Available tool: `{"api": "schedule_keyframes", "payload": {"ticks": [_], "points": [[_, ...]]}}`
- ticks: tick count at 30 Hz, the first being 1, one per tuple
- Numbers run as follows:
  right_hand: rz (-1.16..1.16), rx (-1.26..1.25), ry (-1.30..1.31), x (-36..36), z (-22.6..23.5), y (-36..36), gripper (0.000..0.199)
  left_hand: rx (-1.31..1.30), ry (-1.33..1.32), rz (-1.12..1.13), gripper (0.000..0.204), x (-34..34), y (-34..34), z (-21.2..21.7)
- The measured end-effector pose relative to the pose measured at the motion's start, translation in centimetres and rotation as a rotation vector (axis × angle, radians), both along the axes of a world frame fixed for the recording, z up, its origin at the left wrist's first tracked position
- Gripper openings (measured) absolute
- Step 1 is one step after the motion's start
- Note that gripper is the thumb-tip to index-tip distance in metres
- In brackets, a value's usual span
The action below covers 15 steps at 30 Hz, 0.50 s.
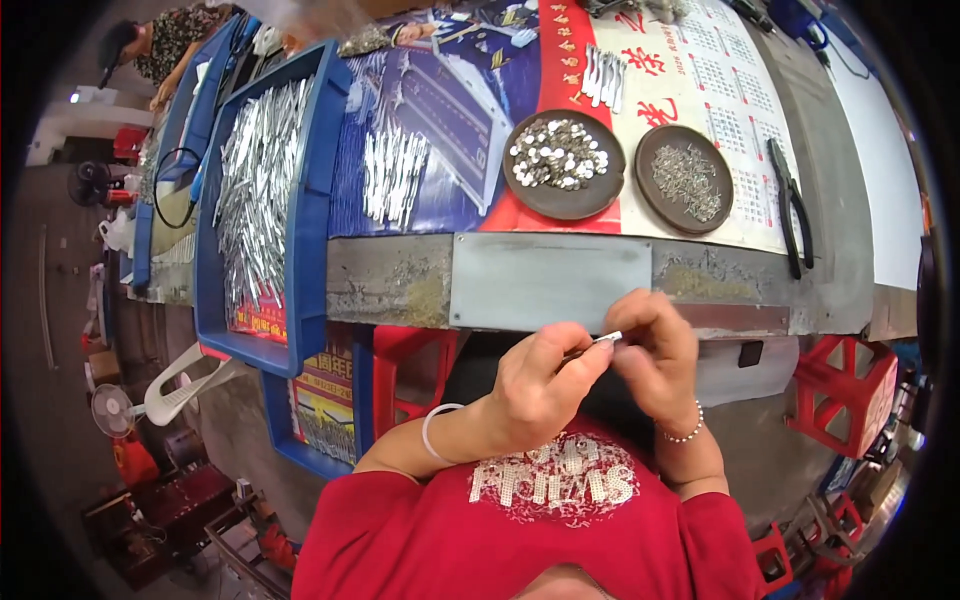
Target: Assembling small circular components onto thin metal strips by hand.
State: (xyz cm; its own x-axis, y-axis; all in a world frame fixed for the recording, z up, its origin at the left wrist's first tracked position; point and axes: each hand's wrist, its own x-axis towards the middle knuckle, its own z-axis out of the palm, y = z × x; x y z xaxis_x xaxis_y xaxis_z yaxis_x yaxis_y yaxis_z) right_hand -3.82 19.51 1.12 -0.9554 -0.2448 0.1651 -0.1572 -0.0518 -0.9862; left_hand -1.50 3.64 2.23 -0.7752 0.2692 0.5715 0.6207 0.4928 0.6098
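My left hand (pixel 545 385) pinches a slim silvery metal piece (pixel 606 338) between thumb and fingertips, just off the bench edge. My right hand (pixel 657 357) is closed with curled fingers beside the piece's bright end; what its fingertips hold, if anything, is hidden. Beyond the hands lies a flat grey metal plate (pixel 550 280). A brown round dish (pixel 520 190) with small round silvery and dark bits stands past it. To its right is a second brown dish (pixel 648 195) of tiny metal pins. Black-handled pliers (pixel 790 210) lie farther right.
A long blue bin (pixel 312 220) full of slim metal pieces stands left. Similar pieces (pixel 395 175) lie in rows on the printed sheet, with a small group (pixel 604 78) farther back. Red stools (pixel 848 395) stand below the bench. Another person (pixel 175 45) is at far left.
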Motion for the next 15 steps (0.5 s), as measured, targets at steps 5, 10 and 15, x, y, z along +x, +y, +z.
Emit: {"api": "schedule_keyframes", "payload": {"ticks": [5,10,15], "points": [[0.05,-0.145,-0.193,-1.2,-1.1,-0.1,0.037,0.204,-0.289,0.029,0.022,-1.6,1.4,0.5],[-0.158,0.042,0.212,-2.3,-2.2,2.0,0.046,0.287,-0.608,0.053,0.013,-7.4,-0.2,3.1],[-0.118,0.201,0.415,-2.4,-2.7,2.0,0.032,0.005,-0.373,0.237,0.015,-23.2,-0.9,0.3]]}}
